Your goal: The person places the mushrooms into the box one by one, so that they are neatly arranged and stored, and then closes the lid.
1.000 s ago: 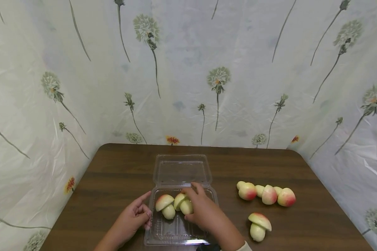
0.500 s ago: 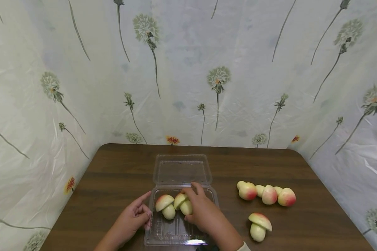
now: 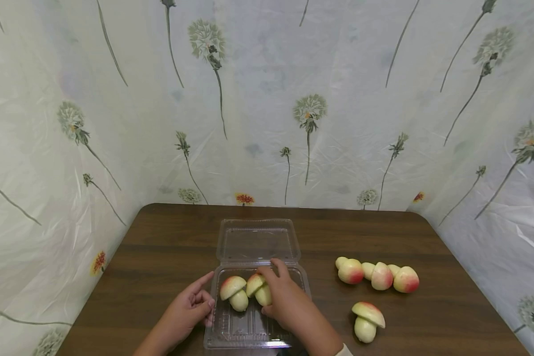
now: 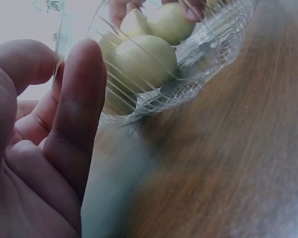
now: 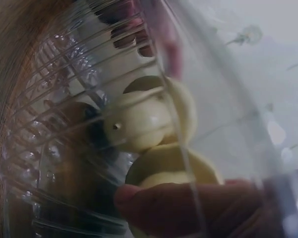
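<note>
While the left hand point(image 3: 184, 311) pinches the left rim of the clear box point(image 3: 244, 330) low in the centre of the frame, the right hand point(image 3: 291, 299) curls its thumb and fingers round the right mushroom point(image 3: 262, 295) inside it, opened only to that mushroom's width; how firmly it grips, the views do not tell. Beside it in the box sits the left mushroom point(image 3: 233, 288), free of both hands, and these 2 appear to touch. Below them, toward the bottom of the frame, the box's ridged floor shows bare, and above them the lid point(image 3: 258, 242) lies folded back.

Judged by how things lie, the filling is about 1/3 done: 2 of the 6 mushrooms in view are inside, 1 of them held and perhaps not fully settled. Outside, on the brown table point(image 3: 169, 237), 3 mushrooms point(image 3: 381, 277) lie in a row at the right, with a lone mushroom point(image 3: 366, 321) below them at lower right. These 4 seem left to load, and the lid is not yet closed
</note>
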### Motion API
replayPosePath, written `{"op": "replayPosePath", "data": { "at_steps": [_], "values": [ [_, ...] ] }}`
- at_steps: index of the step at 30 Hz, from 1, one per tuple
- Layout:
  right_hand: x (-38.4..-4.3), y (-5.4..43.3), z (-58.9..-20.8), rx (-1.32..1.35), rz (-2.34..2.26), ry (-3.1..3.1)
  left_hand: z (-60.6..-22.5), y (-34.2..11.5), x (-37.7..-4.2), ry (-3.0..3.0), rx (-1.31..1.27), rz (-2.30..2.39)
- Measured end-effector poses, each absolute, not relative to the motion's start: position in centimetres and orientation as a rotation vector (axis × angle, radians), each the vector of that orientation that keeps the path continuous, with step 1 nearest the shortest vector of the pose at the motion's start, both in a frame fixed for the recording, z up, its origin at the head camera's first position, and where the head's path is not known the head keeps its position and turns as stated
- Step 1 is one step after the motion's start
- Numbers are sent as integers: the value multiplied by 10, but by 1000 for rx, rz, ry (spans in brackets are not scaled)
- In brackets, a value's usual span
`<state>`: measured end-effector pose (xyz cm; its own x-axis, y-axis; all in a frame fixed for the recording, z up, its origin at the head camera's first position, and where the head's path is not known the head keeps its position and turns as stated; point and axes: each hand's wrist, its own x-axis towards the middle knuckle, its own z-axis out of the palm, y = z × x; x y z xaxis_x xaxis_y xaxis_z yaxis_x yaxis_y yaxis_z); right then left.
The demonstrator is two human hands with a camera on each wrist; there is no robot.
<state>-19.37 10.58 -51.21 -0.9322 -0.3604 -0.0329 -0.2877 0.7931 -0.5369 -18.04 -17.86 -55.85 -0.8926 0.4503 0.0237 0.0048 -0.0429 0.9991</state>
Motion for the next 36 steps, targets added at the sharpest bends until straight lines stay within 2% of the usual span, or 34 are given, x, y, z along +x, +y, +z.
{"op": "replayPosePath", "data": {
  "at_steps": [36],
  "values": [
    [-191,107,-511,-530,-796,2865,-557,-178,-178,1932,489,2010]
  ]
}}
